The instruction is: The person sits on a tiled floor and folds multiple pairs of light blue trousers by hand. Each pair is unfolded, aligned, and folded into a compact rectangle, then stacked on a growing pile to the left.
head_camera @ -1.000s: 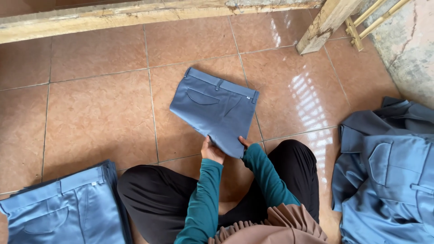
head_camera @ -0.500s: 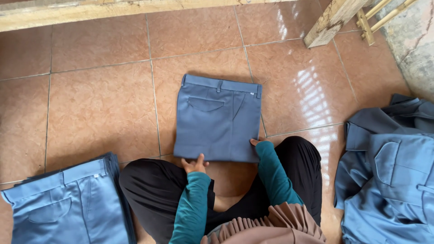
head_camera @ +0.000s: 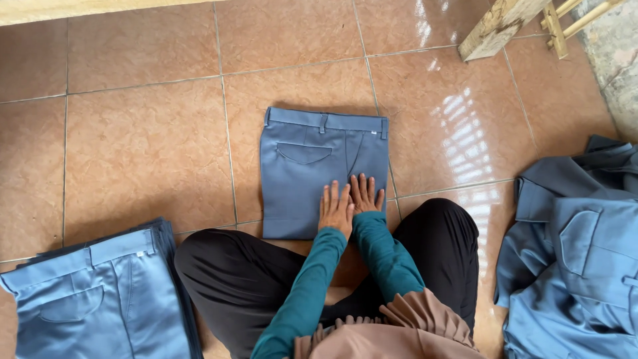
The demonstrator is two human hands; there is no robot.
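Pressing flat, the open left hand (head_camera: 336,209) and right hand (head_camera: 366,195) grip nothing, smoothing the folded blue-grey cotton trousers (head_camera: 312,159) beneath them against the tiles.

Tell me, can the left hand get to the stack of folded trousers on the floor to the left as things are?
Probably yes. The left hand lies flat on the folded trousers, and only bare tile and the person's own knee lie between it and the stack.
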